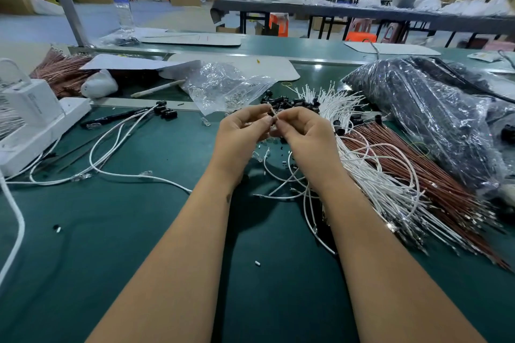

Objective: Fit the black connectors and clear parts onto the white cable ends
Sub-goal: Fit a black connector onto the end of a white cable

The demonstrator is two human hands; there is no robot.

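Note:
My left hand (242,131) and my right hand (302,131) meet above the green mat, fingertips together. Between them they pinch a thin white cable end (273,113) that pokes up past the fingers. What else sits between the fingertips is hidden. Its cable hangs down below my right hand toward a loose tangle of white cables (362,170). A pile of small black connectors (289,101) lies just behind the hands. A clear bag of clear parts (223,86) lies open behind my left hand. Finished white cables with black connectors (165,111) lie at the left.
A bundle of brown wires (418,172) runs along the right, beside a large bag of black parts (434,114). A white device (30,120) stands at the left edge. A pen (157,88), a black marker (111,119) and small loose bits (257,262) lie on the mat.

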